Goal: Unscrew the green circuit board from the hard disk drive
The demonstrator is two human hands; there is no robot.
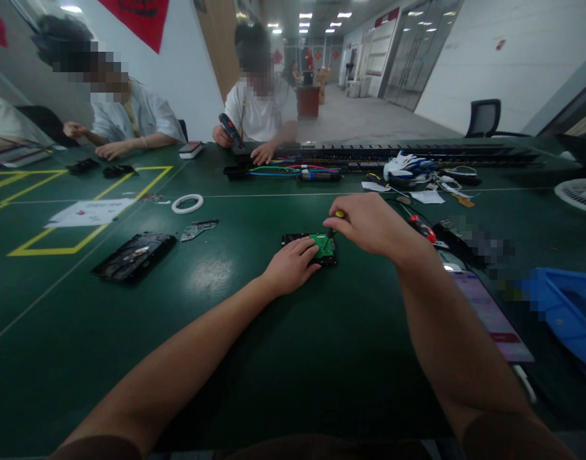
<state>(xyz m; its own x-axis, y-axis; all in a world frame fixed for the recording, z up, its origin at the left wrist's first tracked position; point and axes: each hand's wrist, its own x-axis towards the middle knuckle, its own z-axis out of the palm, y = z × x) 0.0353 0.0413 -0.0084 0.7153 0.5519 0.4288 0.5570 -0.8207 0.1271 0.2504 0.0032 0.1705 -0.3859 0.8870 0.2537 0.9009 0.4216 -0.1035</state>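
Note:
A black housing with a green circuit board (325, 246) lies flat on the green table in front of me. My left hand (293, 263) grips its left part, with the fingers over the top and the thumb along the near edge. In my right hand (364, 220) is a screwdriver (339, 215) with a yellow handle end, pinched from above. Its shaft points down at the green board, and the tip appears to touch the board; any screw there is too small to make out.
Left of me lie an open black casing (135, 255), a loose circuit board (199, 230) and a white tape roll (188, 204). On the right are a phone (489, 313), a red-handled tool (422, 228) and a blue bin (568, 306). Across the table, a person (257, 108) holds a power screwdriver (231, 130).

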